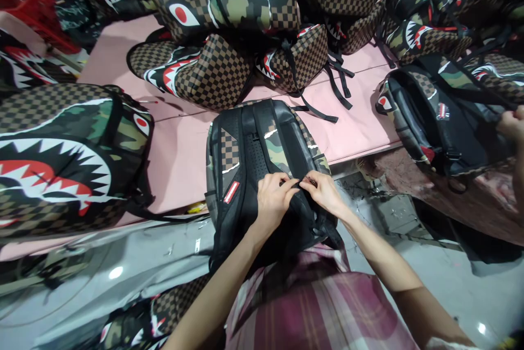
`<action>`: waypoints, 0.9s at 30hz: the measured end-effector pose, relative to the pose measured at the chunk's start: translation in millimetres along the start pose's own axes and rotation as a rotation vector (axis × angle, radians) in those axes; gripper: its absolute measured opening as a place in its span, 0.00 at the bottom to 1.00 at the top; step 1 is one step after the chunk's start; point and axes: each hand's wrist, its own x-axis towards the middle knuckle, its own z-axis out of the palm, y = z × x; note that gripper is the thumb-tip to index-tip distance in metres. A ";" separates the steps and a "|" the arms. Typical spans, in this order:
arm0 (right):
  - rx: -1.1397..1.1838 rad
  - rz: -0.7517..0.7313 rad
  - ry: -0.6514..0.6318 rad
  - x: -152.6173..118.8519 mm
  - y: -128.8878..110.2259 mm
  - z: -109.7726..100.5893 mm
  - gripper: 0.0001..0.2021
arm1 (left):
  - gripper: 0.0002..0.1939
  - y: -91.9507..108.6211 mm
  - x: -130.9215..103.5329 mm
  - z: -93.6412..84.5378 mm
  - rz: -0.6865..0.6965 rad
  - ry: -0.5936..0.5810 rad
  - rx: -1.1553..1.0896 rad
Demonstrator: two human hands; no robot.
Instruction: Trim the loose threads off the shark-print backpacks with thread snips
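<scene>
A backpack (256, 159) leans at the front edge of the pink table, its back panel and shoulder straps turned toward me. Its left strap carries a checkered patch and a small red label (231, 192); the other shoulder strap (275, 145) has a camouflage patch. On that second strap, the fingers of my left hand (273, 195) are pinched together at its dark lower part. Right beside them, my right hand (323, 191) pinches the same spot, fingertips almost meeting. Any small piece between the fingertips is too dark to make out.
Shark-face backpacks in checkered and camouflage pattern crowd the pink table (176, 142), with a large backpack (61, 159) at left. At right, another person's hand (511, 123) is at a similar backpack (434, 115). A red crate (39, 17) stands far left; more bags lie below.
</scene>
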 end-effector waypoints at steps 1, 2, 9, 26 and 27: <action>0.030 -0.035 0.007 -0.1 -2.4 0.4 0.07 | 0.08 1.0 2.0 0.7 0.003 -0.016 0.001; 0.066 -0.062 -0.006 0.4 -4.6 0.8 0.08 | 0.08 2.2 4.3 0.9 -0.004 -0.031 -0.012; -0.195 -0.140 0.105 6.5 3.4 -12.9 0.10 | 0.08 2.5 10.3 -2.7 -0.401 -0.020 -0.424; -0.684 -0.568 0.143 -6.7 0.1 -17.1 0.11 | 0.04 2.3 11.0 9.5 -0.735 0.024 -0.947; -0.661 -0.551 0.144 -6.9 1.0 -17.0 0.10 | 0.04 3.8 10.9 7.4 -0.733 0.037 -0.938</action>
